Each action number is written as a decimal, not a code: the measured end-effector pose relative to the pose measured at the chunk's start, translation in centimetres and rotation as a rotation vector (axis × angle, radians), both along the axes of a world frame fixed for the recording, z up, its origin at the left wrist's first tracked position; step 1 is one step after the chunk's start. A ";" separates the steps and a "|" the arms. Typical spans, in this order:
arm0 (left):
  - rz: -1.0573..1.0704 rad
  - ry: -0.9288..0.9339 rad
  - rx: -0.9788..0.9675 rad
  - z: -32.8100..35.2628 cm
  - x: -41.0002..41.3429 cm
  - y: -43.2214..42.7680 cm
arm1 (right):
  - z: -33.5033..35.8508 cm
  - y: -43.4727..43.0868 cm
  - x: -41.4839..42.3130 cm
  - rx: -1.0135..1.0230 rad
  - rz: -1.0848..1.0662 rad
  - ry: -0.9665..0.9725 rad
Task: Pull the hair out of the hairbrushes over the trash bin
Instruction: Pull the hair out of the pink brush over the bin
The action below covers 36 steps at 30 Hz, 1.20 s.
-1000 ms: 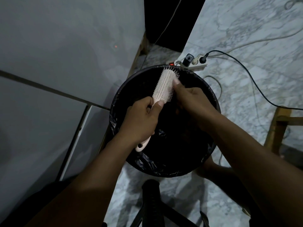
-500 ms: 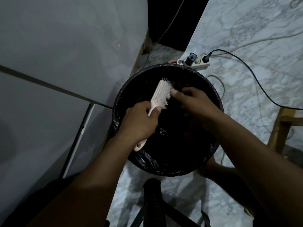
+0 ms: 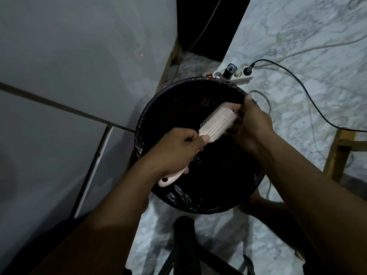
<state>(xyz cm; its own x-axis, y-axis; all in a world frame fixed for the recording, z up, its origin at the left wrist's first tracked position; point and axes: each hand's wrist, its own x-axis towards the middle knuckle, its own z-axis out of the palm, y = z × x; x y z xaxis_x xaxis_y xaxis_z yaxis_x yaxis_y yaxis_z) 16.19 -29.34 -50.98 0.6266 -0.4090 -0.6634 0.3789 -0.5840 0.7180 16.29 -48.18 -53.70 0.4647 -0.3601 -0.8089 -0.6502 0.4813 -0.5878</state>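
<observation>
A pale pink hairbrush (image 3: pixel 215 123) is held over the round black trash bin (image 3: pixel 158 108), which is lined with a black bag. My left hand (image 3: pixel 174 149) is closed around the brush's handle, whose end sticks out below the hand. My right hand (image 3: pixel 252 124) wraps around the far tip of the brush head, fingers curled over the bristles. Dark strands seem to lie under those fingers, though the dim light makes this hard to tell.
A white power strip (image 3: pixel 232 75) with plugs and cables lies on the marble floor just beyond the bin. Grey cabinet fronts (image 3: pixel 69 76) stand on the left. A wooden leg (image 3: pixel 337 153) is at the right, and a black stand (image 3: pixel 184 245) rises near me.
The brush head has swung to the right and tilted flatter over the bin. My right hand has shifted from the brush's side to gripping its far tip.
</observation>
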 end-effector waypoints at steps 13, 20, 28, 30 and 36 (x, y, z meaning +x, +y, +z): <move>-0.013 -0.070 0.074 -0.7 0.3 0.4 | -2.0 0.6 -1.3 -0.406 0.313 -0.212; 0.063 -0.061 0.088 -0.9 0.3 0.8 | -2.0 0.7 -0.4 -0.271 0.071 0.062; 0.244 -0.072 0.199 0.2 -2.7 2.1 | 0.0 2.4 -3.0 -0.645 0.722 0.014; 0.253 -0.080 0.198 1.5 -3.7 2.4 | 2.0 2.5 -3.4 -0.653 0.904 0.029; 0.254 -0.187 0.218 8.2 -4.9 2.8 | 11.0 2.1 -2.7 -0.658 1.231 0.049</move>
<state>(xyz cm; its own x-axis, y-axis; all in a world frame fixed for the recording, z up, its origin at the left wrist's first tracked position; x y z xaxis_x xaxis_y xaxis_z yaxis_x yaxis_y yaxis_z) 11.24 -26.55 -42.74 0.8082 -0.0871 -0.5825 0.4055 -0.6350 0.6575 13.55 -46.07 -42.70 0.7330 -0.0618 -0.6775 -0.4746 -0.7598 -0.4443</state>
